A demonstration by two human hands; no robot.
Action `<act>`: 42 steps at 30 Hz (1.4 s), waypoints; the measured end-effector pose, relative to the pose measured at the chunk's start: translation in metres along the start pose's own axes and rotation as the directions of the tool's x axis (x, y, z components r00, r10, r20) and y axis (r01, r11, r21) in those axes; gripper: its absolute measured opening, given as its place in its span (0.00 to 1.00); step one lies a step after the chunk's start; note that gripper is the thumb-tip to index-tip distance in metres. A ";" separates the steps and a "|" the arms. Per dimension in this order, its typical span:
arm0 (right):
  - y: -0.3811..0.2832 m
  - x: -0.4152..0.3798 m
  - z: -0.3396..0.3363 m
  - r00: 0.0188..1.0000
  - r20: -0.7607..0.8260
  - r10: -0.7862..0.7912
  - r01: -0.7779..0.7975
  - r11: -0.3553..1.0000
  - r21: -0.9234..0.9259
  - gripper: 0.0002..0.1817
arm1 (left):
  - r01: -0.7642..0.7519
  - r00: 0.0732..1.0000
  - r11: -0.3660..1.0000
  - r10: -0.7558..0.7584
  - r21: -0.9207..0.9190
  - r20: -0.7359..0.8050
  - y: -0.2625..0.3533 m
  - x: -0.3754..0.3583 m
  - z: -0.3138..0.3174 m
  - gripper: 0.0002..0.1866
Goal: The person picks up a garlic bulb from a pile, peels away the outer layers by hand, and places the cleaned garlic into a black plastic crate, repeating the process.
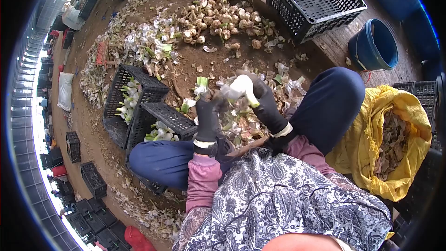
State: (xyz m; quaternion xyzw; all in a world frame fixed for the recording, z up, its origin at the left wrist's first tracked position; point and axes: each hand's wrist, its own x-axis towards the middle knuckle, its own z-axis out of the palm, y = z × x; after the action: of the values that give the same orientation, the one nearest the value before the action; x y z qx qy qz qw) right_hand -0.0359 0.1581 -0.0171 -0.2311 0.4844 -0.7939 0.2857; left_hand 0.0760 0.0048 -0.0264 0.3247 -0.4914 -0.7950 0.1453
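In the middle of the head view, my right hand (265,107), in a dark glove, holds a white garlic bulb (242,85) whose short green stem points down. My left hand (209,111), also gloved, is just left of the bulb with its fingers bent together; a pale blur lies between its fingertips and the bulb, and what they pinch is too smeared to name. Cut green stem pieces (201,83) lie beyond my left hand. Loose peelings (244,125) cover the ground beneath both hands.
Unpeeled bulbs (223,16) are heaped ahead. Crates of cleaned garlic (130,100) stand at the left. An empty black crate (320,7) and a blue bucket (373,45) are at the upper right. A yellow sack (367,144) of dry skins stands beside my right knee.
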 end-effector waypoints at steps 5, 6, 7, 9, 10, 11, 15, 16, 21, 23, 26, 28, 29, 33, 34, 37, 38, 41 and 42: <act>0.006 -0.004 -0.008 0.979 0.050 -0.196 0.200 0.975 -0.094 0.29 | 0.006 0.988 0.947 -0.056 0.322 0.145 -0.023 -0.012 0.017 0.14; 0.022 -0.004 -0.018 0.989 0.120 -0.088 0.087 0.996 0.014 0.30 | -0.083 0.991 0.883 0.025 0.463 0.130 -0.018 -0.010 0.019 0.15; 0.027 0.000 -0.022 0.982 0.187 0.021 -0.041 0.994 0.105 0.31 | -0.162 0.986 0.788 0.104 0.594 0.130 -0.009 -0.009 0.022 0.17; 0.023 0.002 -0.011 0.991 0.095 0.097 -0.099 0.995 0.012 0.35 | -0.327 0.943 0.696 0.286 0.639 0.171 0.011 -0.015 0.024 0.32; 0.018 0.004 -0.004 0.990 0.050 0.132 -0.130 0.991 -0.032 0.38 | -0.313 0.950 0.828 0.263 0.465 0.171 0.022 -0.020 0.029 0.33; 0.032 0.001 -0.005 0.995 0.099 0.032 -0.025 0.997 -0.072 0.49 | -0.281 0.955 0.921 0.241 0.271 0.171 0.033 -0.024 0.035 0.35; 0.039 -0.003 0.000 0.983 0.138 0.117 -0.092 0.980 -0.175 0.44 | -0.262 0.960 0.933 0.224 0.246 0.169 -0.009 0.001 -0.009 0.23; 0.042 -0.001 -0.008 0.980 0.091 0.175 -0.166 0.981 -0.095 0.40 | -0.322 0.941 0.920 0.285 0.223 0.184 -0.012 0.005 -0.015 0.21; 0.022 0.003 -0.011 0.946 -0.085 0.312 -0.301 0.946 0.123 0.23 | -0.068 0.994 0.951 0.090 -0.302 0.061 -0.012 0.002 0.005 0.21; 0.009 0.005 0.005 0.944 -0.046 0.327 -0.320 0.940 0.115 0.25 | -0.069 0.998 0.971 0.069 -0.230 -0.007 -0.011 0.001 0.013 0.22; 0.041 0.006 -0.008 0.972 0.023 0.235 -0.235 0.971 0.043 0.18 | -0.221 0.974 0.972 0.216 0.082 0.066 0.006 -0.007 0.005 0.20; 0.044 0.005 -0.010 0.957 -0.084 0.277 -0.280 0.960 -0.019 0.13 | -0.195 0.980 0.961 0.198 0.197 0.006 0.010 0.004 -0.044 0.23; 0.041 0.005 -0.012 0.946 -0.088 0.312 -0.316 0.948 -0.044 0.12 | -0.269 0.932 0.731 0.362 0.627 -0.021 0.031 -0.002 -0.063 0.23; 0.049 0.005 -0.009 0.964 -0.095 0.249 -0.255 0.966 -0.053 0.10 | 0.261 0.937 -0.455 0.330 0.851 -0.110 0.094 -0.041 -0.150 0.23; 0.046 0.005 -0.006 0.962 -0.093 0.256 -0.259 0.966 -0.018 0.10 | 0.139 0.918 -0.426 0.393 0.894 0.044 0.097 -0.032 -0.143 0.23; 0.040 0.007 -0.005 0.952 -0.124 0.279 -0.286 0.957 -0.041 0.11 | -0.247 0.766 -0.276 0.531 0.929 0.362 0.083 0.018 -0.090 0.25; 0.041 0.008 -0.005 0.955 -0.149 0.256 -0.265 0.963 -0.048 0.11 | -0.345 0.802 -0.074 0.495 0.936 0.334 0.069 0.047 -0.064 0.25; 0.042 0.008 -0.013 0.960 -0.151 0.237 -0.249 0.966 -0.064 0.15 | -0.504 0.840 0.252 0.365 0.826 0.402 0.009 0.147 -0.010 0.24; 0.046 0.007 -0.017 0.966 -0.154 0.205 -0.223 0.968 -0.111 0.17 | -0.564 0.799 0.195 0.374 0.802 0.471 -0.022 0.186 -0.005 0.25</act>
State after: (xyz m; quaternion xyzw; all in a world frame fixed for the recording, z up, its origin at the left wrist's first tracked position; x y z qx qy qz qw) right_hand -0.0409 0.1471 -0.0653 -0.1380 0.5753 -0.7402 0.3195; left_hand -0.0572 -0.0903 -0.1169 0.1124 -0.9311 -0.3210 0.1319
